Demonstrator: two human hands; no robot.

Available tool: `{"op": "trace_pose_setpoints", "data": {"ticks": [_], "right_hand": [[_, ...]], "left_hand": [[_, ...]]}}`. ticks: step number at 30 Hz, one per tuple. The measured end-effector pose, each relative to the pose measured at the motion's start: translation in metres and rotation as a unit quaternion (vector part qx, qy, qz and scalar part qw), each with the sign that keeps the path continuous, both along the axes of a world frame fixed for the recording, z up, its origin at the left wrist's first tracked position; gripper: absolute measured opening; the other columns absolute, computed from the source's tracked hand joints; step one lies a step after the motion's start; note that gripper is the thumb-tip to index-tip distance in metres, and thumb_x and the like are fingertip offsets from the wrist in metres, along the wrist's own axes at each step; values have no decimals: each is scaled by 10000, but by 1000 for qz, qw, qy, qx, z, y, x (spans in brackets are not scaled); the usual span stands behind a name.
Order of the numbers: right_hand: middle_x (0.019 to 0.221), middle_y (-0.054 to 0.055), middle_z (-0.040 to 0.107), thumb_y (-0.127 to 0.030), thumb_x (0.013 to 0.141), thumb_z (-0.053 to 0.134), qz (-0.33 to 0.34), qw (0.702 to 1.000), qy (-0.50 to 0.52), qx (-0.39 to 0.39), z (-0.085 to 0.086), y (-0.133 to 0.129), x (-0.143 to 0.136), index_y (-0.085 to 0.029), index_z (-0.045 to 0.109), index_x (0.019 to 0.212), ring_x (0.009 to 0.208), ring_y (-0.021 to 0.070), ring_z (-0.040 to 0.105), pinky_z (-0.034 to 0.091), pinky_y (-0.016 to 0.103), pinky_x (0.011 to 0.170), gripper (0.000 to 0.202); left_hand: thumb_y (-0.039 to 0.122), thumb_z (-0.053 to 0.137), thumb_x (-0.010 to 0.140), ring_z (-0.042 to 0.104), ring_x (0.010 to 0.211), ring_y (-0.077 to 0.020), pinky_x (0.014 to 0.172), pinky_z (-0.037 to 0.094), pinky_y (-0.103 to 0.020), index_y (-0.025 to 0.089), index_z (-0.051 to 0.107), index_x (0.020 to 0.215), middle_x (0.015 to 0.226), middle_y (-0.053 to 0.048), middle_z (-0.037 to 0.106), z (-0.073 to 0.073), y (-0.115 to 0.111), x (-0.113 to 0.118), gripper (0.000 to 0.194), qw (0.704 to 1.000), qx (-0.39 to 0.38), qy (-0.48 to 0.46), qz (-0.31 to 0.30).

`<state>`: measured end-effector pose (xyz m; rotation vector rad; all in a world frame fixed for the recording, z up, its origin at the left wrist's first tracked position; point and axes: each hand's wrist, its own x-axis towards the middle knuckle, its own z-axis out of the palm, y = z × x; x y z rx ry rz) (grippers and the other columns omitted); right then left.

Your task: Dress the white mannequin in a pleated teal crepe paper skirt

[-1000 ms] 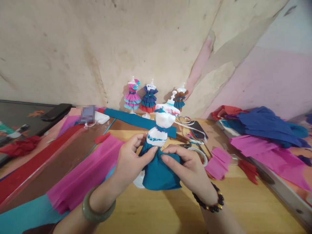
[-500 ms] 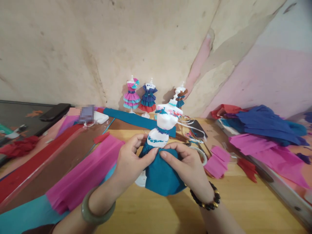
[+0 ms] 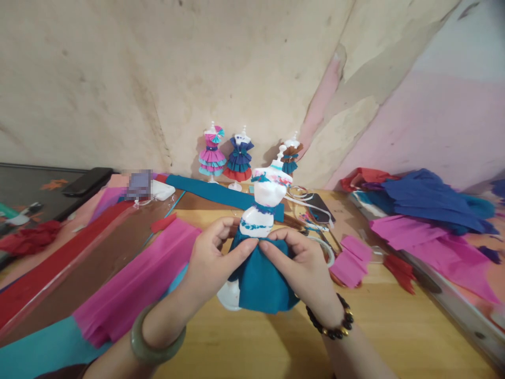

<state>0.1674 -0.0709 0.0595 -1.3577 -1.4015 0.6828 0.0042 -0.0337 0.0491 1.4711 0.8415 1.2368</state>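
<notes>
A small white mannequin (image 3: 257,217) stands on the table, tilted slightly, with coloured paper scraps stuck round its chest, waist and hips. A teal crepe paper skirt (image 3: 265,281) wraps its lower part. My left hand (image 3: 221,252) pinches the skirt's top edge at the front left, its other fingers reaching behind the figure. My right hand (image 3: 298,258) grips the same edge just to the right, thumb close to the left thumb. The mannequin's round white base (image 3: 228,297) shows at lower left; the skirt hides its stem.
Three dressed mannequins stand by the wall, including a pink one (image 3: 212,152). Magenta crepe paper (image 3: 138,279) and a teal strip (image 3: 213,193) lie on the left and behind. A phone (image 3: 319,207) and a blue paper pile (image 3: 430,200) are on the right.
The mannequin has shifted a little left and turned slightly, showing more of its base. Both hands keep their pinch on the skirt's top edge.
</notes>
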Motion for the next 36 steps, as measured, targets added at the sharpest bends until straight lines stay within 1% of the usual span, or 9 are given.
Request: {"op": "trace_pose_setpoints", "data": {"ticks": [8,13,19,23,25,27,30,33,36], "right_hand": [[727,4,710,-323,775,672,7,1000,-22,13,-2,-1,0,-217,646,739,672,172,645,507,272,632,115],[751,1,701,-339,790,656,19,1000,-23,-3,-2,0,1,-216,632,756,693,168,637,497,270,650,129],[621,-30,564,-417,778,683,0,998,-45,-33,-5,4,3,-221,483,685,588,146,547,415,253,530,295],[904,45,682,-383,817,676,33,998,-60,-6,-3,4,8,-216,580,908,855,214,650,520,343,780,213],[1111,88,666,-382,839,674,36,993,-98,47,0,1,12,-227,582,1070,1051,252,625,492,413,939,293],[1275,115,590,-376,848,682,56,977,-166,123,5,-5,14,-244,549,1198,1213,281,539,440,469,1030,397],[1389,135,484,-284,848,686,126,926,-288,211,8,-15,10,-235,504,1307,1331,317,415,392,531,1072,496],[1267,152,533,-48,861,557,125,887,-354,270,6,-20,0,-183,554,1244,1239,299,477,448,514,996,407],[1090,145,584,11,865,525,83,856,-393,326,0,-19,-11,-143,602,1172,1040,270,551,492,465,861,352]], "left_hand": [[281,798,682,703,865,-207,782,556,-314,202,619,924,901,-40,744,4,3,2,311,998,-57,3,-2],[256,768,707,703,942,-218,837,548,-327,211,656,985,998,-49,761,8,5,1,303,997,-61,-9,-41],[316,744,729,698,898,-241,798,547,-346,187,695,909,927,-66,765,11,5,-1,226,996,-72,17,-41],[319,763,706,692,871,-233,779,536,-334,175,680,904,896,-61,754,9,9,-2,258,996,-93,12,-11],[336,766,703,686,846,-221,759,528,-320,169,676,909,886,-55,747,7,13,-4,280,993,-116,-3,11],[353,772,694,678,825,-211,737,519,-310,163,670,914,890,-54,740,7,18,-7,308,989,-144,-28,31],[359,773,687,665,807,-202,717,509,-299,157,665,915,904,-57,729,8,23,-12,323,981,-176,-58,48],[350,757,703,644,760,-182,674,494,-278,162,661,881,848,-42,707,7,24,-13,276,979,-189,-64,53],[336,747,712,617,734,-162,651,474,-262,167,650,848,810,-26,674,4,22,-11,237,978,-195,-62,42]]}}
